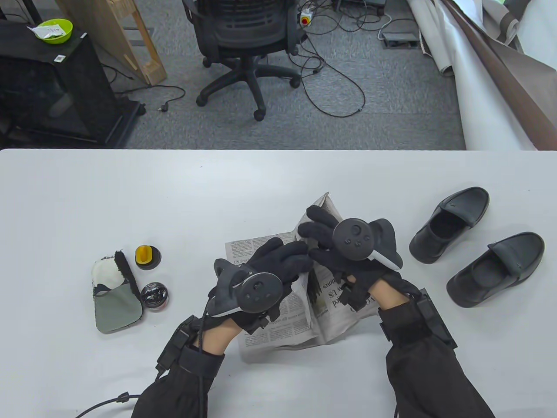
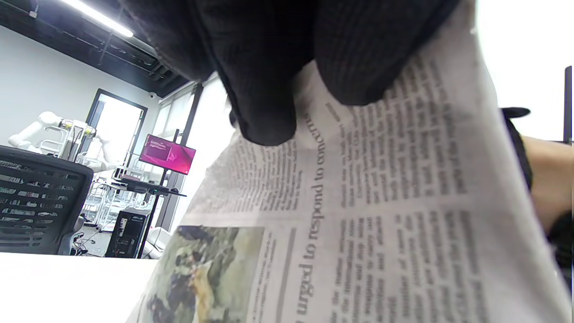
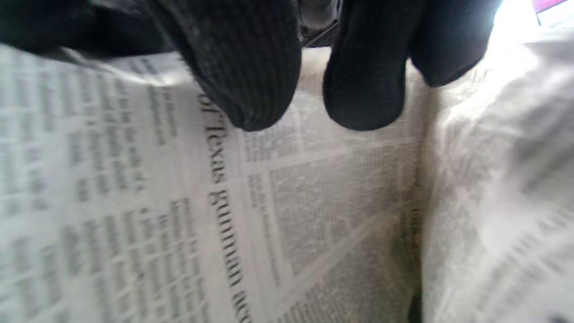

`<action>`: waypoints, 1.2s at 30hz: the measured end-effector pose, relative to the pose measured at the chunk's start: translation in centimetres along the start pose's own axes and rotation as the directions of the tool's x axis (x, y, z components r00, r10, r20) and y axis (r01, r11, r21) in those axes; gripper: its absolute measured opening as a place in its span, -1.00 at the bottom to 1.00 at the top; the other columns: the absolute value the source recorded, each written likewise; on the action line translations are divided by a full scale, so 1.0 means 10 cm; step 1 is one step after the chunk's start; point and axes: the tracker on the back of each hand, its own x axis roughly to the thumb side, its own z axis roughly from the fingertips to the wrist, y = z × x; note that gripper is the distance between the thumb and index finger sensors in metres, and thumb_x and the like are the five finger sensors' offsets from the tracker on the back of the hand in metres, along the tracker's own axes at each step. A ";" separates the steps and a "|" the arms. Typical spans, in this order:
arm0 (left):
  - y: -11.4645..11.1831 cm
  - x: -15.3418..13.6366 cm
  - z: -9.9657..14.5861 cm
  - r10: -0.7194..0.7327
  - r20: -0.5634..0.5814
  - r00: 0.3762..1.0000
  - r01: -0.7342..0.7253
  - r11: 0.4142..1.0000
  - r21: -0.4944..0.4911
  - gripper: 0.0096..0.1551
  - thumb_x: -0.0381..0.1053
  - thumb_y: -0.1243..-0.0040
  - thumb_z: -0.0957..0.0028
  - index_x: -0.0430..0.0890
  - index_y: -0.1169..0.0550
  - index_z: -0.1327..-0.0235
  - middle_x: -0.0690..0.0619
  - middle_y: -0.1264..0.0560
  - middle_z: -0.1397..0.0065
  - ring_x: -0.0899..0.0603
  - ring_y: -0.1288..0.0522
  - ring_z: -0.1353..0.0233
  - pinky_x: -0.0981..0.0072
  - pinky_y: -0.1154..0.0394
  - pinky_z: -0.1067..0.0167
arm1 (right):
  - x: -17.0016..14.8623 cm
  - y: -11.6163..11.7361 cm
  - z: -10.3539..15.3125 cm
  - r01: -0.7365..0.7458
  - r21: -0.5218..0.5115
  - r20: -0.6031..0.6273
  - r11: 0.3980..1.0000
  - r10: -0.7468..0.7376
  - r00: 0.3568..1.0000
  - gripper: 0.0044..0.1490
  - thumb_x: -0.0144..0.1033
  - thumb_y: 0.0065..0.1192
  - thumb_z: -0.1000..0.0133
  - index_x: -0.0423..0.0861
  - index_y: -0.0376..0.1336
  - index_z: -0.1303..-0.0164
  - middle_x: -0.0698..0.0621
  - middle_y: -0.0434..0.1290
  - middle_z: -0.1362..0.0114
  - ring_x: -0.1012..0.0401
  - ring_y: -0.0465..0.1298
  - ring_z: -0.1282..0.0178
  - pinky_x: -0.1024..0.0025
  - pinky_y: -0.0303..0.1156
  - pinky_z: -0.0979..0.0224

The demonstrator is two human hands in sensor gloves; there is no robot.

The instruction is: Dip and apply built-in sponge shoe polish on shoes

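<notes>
My left hand point(image 1: 261, 278) and right hand point(image 1: 343, 244) both grip the newspaper point(image 1: 283, 322), blocking my wrist views; shoes point(image 1: 450, 224) sit right, polish tin point(image 1: 148, 257), seemingly, left beside a cloth point(image 1: 115, 305).

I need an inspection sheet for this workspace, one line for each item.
Surface: white table.
Job's things: two black shoes at right; polish tin, yellow sponge applicator and cloth mitt at left.
Clutter: nothing seen.
Hands: left hand and right hand hold a partly lifted newspaper.
Cables: black cable at left sleeve; cords on floor.
Surroundings: office chair, black cabinet with green bowl.
</notes>
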 end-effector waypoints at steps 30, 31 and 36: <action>-0.08 -1.23 0.70 -0.240 -0.243 0.940 0.149 0.928 -0.342 0.10 0.18 -0.53 0.18 0.27 -0.09 -0.52 0.15 -0.09 -0.75 -0.29 -0.29 -0.68 -0.29 -0.20 -0.61 | -1.07 -0.29 0.24 0.456 -0.306 -0.373 0.836 -0.546 0.751 -0.46 -0.06 0.31 0.08 0.01 0.38 -0.09 -0.06 0.51 -0.29 0.12 0.73 -0.03 0.10 0.57 -0.21; -0.09 -1.21 0.68 -0.202 -0.252 0.946 0.115 0.940 -0.322 0.14 0.23 -0.54 0.23 0.26 -0.09 -0.52 0.14 -0.07 -0.75 -0.31 -0.27 -0.68 -0.31 -0.18 -0.61 | -1.09 -0.29 0.25 0.462 -0.317 -0.380 0.828 -0.557 0.739 -0.46 -0.06 0.31 0.08 0.00 0.39 -0.08 -0.06 0.52 -0.27 0.13 0.73 0.00 0.11 0.58 -0.20; -0.04 -1.20 0.54 0.002 -0.361 0.933 -0.043 0.994 -0.104 -0.47 0.13 -0.30 0.02 0.23 -0.53 -0.27 0.12 -0.57 -0.49 -0.14 -0.62 -0.44 -0.23 -0.32 -0.56 | -1.23 -0.29 0.27 0.482 -0.347 -0.397 0.804 -0.592 0.702 -0.46 -0.05 0.30 0.08 -0.02 0.40 -0.07 -0.07 0.55 -0.23 0.13 0.74 0.05 0.12 0.59 -0.17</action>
